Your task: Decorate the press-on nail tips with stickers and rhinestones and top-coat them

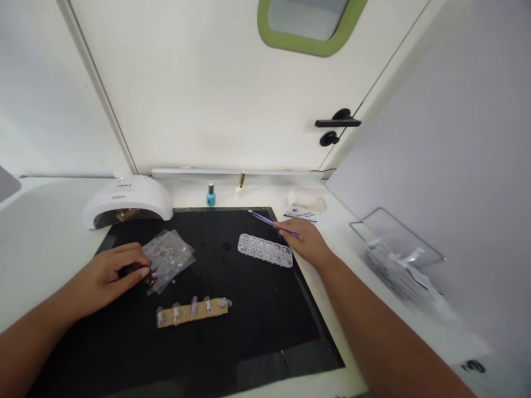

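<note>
Purple tweezers point(264, 219) are gripped in my right hand point(302, 236), their tips pointing left over the mat's back edge. Just below lies a clear case point(265, 250) divided into small compartments of tiny pieces. My left hand point(114, 273) rests at the left, fingers curled at the edge of clear plastic sheets point(171, 255) with small red and silvery pieces on them; whether it pinches anything is hard to make out. Nearer the front, a tan strip point(194, 313) carries several clear nail tips.
A white nail lamp point(128, 200) stands at the back left of the black mat point(257, 315). Behind the mat are a turquoise bottle point(211, 197), a small gold-capped item point(241, 181) and an alcohol pads box point(305, 205). Plastic packets point(404, 271) sit by a wire rack at right.
</note>
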A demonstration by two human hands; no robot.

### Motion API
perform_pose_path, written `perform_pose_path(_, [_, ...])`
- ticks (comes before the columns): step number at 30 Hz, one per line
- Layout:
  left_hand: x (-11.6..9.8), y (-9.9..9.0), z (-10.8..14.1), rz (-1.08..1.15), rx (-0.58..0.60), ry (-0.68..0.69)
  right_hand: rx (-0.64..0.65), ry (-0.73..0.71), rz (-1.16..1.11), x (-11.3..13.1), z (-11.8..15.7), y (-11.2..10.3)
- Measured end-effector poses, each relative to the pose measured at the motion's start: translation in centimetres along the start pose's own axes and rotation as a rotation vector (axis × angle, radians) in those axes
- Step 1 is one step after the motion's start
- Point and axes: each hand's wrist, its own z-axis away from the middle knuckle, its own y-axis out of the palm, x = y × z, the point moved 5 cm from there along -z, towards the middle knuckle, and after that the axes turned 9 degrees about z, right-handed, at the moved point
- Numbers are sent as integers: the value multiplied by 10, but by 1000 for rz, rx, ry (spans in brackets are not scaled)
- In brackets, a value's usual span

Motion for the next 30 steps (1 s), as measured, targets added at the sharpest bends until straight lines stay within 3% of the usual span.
perform_pose_path(14, [-3, -3, 1, -11, 51, -20, 133, -69, 141, 20, 1, -9])
perform_pose_path(21, [-4, -5, 1, -6, 66, -40, 202, -89, 176, 17, 2, -11])
perform_pose_path(30, [-4, -3, 1, 16, 53, -55, 236, 90, 282, 2, 4, 1])
